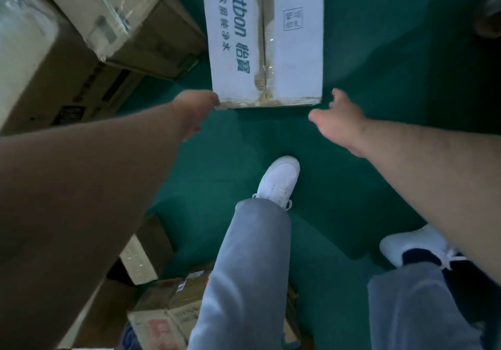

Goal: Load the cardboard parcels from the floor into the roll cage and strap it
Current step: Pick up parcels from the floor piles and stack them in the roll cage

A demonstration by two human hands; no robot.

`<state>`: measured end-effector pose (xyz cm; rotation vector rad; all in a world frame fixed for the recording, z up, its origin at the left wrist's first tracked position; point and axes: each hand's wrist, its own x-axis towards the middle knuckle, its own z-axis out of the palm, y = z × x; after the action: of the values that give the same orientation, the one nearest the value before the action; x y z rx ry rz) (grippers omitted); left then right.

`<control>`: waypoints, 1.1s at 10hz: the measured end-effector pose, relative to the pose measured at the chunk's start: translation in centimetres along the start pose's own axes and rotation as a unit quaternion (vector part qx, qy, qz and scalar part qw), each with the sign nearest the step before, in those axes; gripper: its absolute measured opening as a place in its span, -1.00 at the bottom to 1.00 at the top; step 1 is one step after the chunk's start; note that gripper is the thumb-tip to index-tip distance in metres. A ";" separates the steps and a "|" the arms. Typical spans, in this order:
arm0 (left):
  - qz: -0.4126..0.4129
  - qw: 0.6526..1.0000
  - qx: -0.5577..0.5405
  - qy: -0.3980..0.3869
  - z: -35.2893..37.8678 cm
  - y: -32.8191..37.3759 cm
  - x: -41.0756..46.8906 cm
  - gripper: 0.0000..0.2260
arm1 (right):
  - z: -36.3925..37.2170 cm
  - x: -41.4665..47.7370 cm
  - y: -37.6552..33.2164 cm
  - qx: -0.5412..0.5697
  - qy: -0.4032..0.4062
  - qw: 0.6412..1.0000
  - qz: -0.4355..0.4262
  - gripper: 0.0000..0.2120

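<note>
White cardboard parcel [295, 59]: rectangular, smooth faces, taped centre seam, scuffed near edge. It lies flat on the green floor [379, 92], just beyond both sets of fingers. Blue print reads "Cestbon", plus Chinese characters. Right hand [339, 118] is beside the near-right corner, fingers loosely spread, holding nothing. Left hand [193, 111] is at the near-left corner; can't tell its finger pose.

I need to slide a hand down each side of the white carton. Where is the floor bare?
Bare green floor lies right of the white carton, past the right hand, and between its near edge and the forward white shoe. Left is crowded: brown boxes stand close, leaving only a narrow strip.
</note>
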<state>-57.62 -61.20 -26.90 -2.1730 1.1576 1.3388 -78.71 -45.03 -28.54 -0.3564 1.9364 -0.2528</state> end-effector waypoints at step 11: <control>0.044 0.999 -0.001 0.007 8.4 2.5 -1.8 -0.37 | -4.3 -1.5 13.4 0.339 0.064 0.906 0.246 -0.63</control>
<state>-64.88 -56.48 -29.28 -2.1586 1.2716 1.3627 -83.88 -31.97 -30.18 0.6151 1.8592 -0.5969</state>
